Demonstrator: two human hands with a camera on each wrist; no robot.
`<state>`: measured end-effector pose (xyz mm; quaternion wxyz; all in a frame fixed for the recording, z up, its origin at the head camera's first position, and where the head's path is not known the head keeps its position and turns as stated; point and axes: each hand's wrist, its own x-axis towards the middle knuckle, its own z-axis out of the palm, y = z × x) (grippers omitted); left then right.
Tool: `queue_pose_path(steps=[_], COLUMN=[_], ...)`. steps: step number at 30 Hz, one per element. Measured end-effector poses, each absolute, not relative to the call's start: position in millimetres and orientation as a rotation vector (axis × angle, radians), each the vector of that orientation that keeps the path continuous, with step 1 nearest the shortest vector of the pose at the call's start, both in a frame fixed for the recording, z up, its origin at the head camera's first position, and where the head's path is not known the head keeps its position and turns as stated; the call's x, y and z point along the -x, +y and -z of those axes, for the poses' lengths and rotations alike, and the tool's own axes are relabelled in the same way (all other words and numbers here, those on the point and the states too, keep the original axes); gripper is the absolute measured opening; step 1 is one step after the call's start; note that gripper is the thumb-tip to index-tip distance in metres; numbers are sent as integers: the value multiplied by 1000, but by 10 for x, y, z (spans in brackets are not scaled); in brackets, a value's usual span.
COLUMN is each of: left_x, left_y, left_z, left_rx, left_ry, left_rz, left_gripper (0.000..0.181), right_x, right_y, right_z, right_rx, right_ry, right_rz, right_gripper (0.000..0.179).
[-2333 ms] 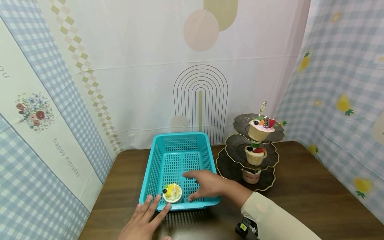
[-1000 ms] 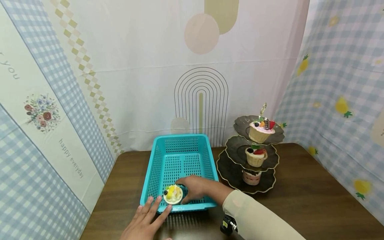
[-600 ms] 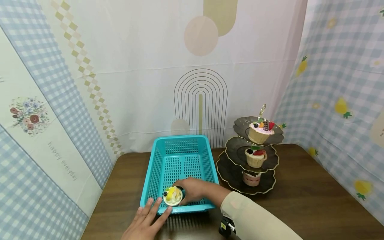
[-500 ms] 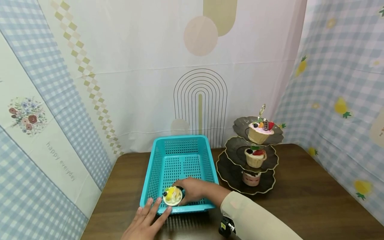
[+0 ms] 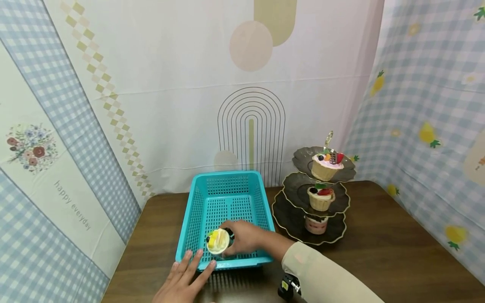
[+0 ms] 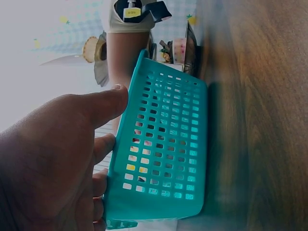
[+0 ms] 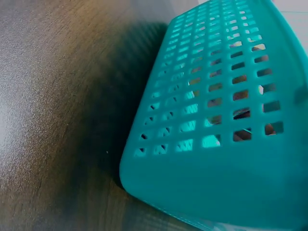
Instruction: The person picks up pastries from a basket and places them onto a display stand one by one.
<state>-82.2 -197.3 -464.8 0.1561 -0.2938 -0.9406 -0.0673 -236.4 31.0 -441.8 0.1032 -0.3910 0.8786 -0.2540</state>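
In the head view, my right hand (image 5: 242,237) reaches into the turquoise basket (image 5: 223,264) and grips a small clear dessert cup (image 5: 218,241). Cream, yellow fruit pieces and a dark berry top the cup, which is near the basket's front left corner. My left hand (image 5: 183,275) lies with spread, straight fingers at the basket's front rim; the left wrist view has its thumb (image 6: 108,98) and fingers along that rim. The basket's perforated wall (image 7: 216,96) hides most of my right hand in the right wrist view.
Right of the basket stands a dark three-tier stand (image 5: 335,206) with gold edges. It bears a pink-cream tart (image 5: 326,168) on top, a strawberry tart (image 5: 320,200) on the middle tier and a pink-layered cup (image 5: 315,225) below. Patterned cloths (image 5: 170,118) hang behind the wooden table (image 5: 379,244).
My right hand has moved left inside the basket and taken hold of the dessert cup. Since half a second ago the cup has risen slightly. My left hand has stayed at the rim.
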Motion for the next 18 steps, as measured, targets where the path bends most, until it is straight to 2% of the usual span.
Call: queue_pose_path(steps=[9, 18], left_x=[804, 776], left_y=[-1917, -1890], left_z=[4636, 4608], left_rx=[739, 710], left_ry=[-2724, -2762], left_rz=[186, 191], left_gripper=[78, 76], right_x=[2381, 2363], right_y=[401, 553], right_z=[4338, 4211], right_rx=[965, 891], right_ry=[2557, 2562], right_rz=[1122, 1337], right_gripper=[68, 75])
